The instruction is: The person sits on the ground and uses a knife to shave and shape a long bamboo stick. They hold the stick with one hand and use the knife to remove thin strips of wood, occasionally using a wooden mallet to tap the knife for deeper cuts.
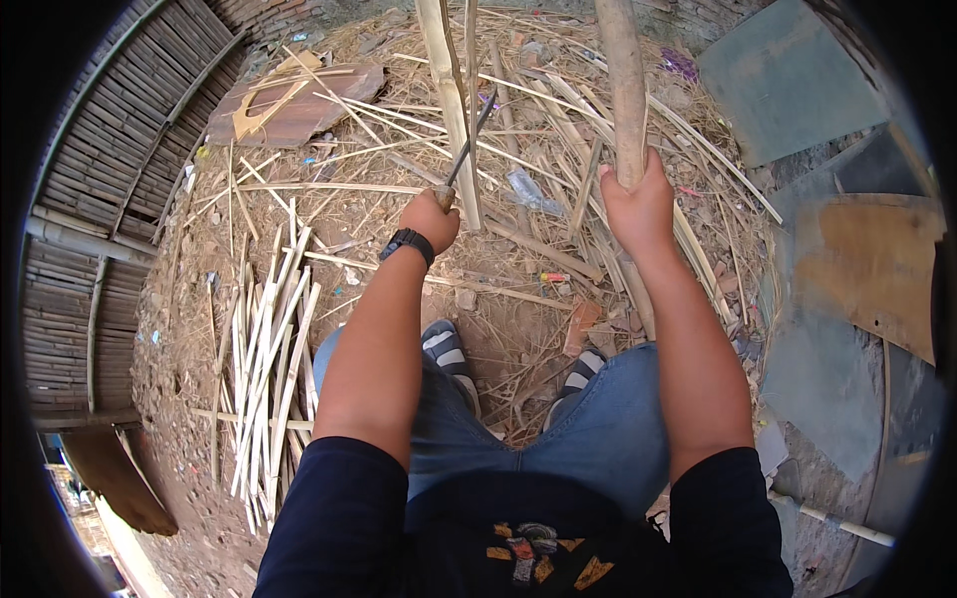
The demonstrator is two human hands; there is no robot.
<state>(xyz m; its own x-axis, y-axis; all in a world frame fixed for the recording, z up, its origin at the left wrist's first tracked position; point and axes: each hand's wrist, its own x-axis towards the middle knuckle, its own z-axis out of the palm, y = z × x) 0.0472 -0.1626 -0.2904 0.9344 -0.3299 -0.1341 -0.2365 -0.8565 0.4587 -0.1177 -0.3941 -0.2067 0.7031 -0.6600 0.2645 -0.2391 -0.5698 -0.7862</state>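
Observation:
Before me, a pale length of split bamboo or wood (446,75) stands upright, with a thin strip (471,60) along its right side. My left hand (431,221), with a black watch on the wrist, is closed round the wooden handle of a long knife (462,159). Its dark blade slants up and away across the upright piece where the strip parts from it; I cannot tell how deep it sits. My right hand (638,204) grips the lower end of a thick round wooden stick (622,85), raised to the right and apart from the knife.
A heap of pale split strips (271,369) lies on the dirt at left. More strips and poles (578,130) litter the ground ahead, with a clear plastic bottle (533,189). A brown board (299,105) lies far left; grey sheets (793,85) line the right. My sandalled feet (451,351) are close below.

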